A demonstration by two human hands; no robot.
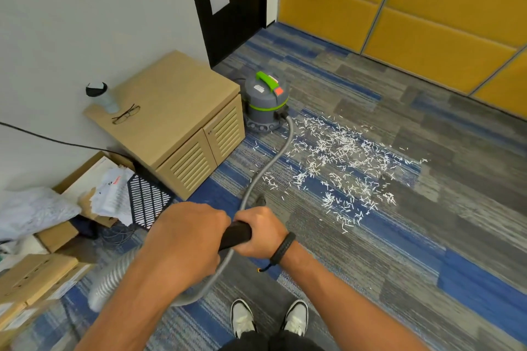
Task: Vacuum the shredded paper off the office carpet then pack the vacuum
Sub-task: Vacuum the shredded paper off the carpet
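Note:
A grey canister vacuum with a green handle stands on the carpet beside a wooden cabinet. Its grey hose runs toward me and loops past my shoes. White shredded paper lies scattered over the blue and grey carpet, right of the hose. Both hands hold the black wand handle in front of me. My left hand grips its near part, next to a ribbed grey hose section. My right hand, with a black wristband, grips the far part. The wand's tip is mostly hidden behind my hands.
The low wooden cabinet against the white wall carries a bottle and glasses. Cardboard boxes, papers and a black mesh tray clutter the left floor. A black cable crosses the wall. Yellow wall panels stand far right.

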